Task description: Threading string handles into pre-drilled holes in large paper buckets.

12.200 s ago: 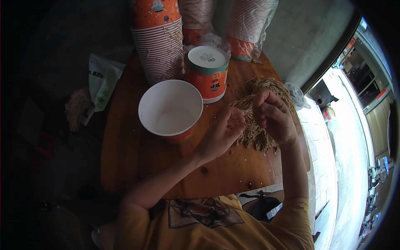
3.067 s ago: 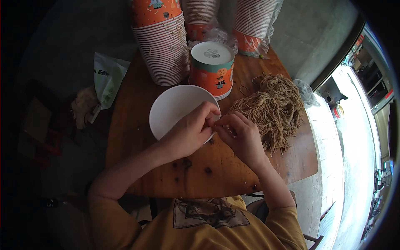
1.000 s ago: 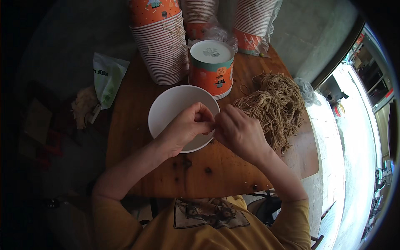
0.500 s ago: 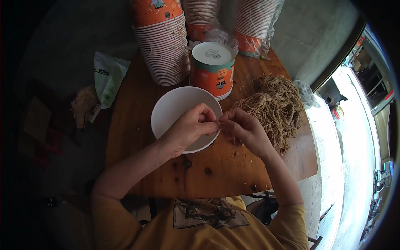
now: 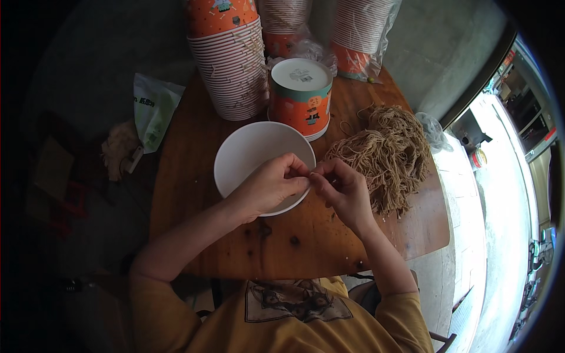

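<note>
- Far left, off the table edge: white-and-green plastic bag [image 5: 154, 112] w/ a crumpled tan wad [image 5: 119, 152] just beside it.
- Round wooden table [image 5: 306, 235]; at its back a tall stack of orange-and-white paper cups [image 5: 231, 59], more stacks behind, partly in clear wrap.
- Lidded orange paper tub [image 5: 301, 97] stands upright just right of that stack, touching the bowl's far rim or nearly so.
- White paper bowl [image 5: 259, 165] sits mid-table, open side up, inside looks bare.
- Left hand [image 5: 272, 185] lies over the bowl's near-right rim, fingers curled in, thumb & forefinger pinched together.
- Right hand [image 5: 344, 189] meets it fingertip to fingertip, also pinched; prob. a thin tan strand between them, too small to be sure.
- Right of the hands: loose heap of tan strands [image 5: 385, 156] on the table, near the right hand.
</note>
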A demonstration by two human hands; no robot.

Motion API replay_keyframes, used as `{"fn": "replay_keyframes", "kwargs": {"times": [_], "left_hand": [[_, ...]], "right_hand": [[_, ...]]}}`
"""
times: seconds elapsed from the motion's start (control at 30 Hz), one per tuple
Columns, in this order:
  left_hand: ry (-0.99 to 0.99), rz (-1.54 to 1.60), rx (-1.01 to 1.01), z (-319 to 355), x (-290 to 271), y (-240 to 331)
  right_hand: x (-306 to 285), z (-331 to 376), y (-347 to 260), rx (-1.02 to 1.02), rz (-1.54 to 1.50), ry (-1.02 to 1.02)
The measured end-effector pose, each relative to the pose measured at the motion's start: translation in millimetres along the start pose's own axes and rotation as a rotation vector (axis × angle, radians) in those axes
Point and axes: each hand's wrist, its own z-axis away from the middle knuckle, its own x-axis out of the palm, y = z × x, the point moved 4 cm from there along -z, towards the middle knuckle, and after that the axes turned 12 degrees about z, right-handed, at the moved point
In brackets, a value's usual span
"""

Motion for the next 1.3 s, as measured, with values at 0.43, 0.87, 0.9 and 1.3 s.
{"fn": "replay_keyframes", "kwargs": {"times": [0.43, 0.87, 0.9, 1.3], "left_hand": [[0.014, -0.387, 0.242, 1.1, 3.9, 3.0], [0.071, -0.411, 0.373, 2.1, 3.9, 9.1], [0.085, -0.459, 0.416, 3.4, 4.1, 10.1], [-0.046, -0.108, 0.242, -0.7, 2.4, 5.7]], "right_hand": [[6.8, 4.9, 10.5, 0.125, -0.307, 0.029], [11.0, 15.5, 11.9, 0.067, -0.284, 0.124], [11.4, 15.8, 11.7, 0.067, -0.285, 0.125], [14.1, 18.0, 14.0, 0.056, -0.327, 0.145]]}}
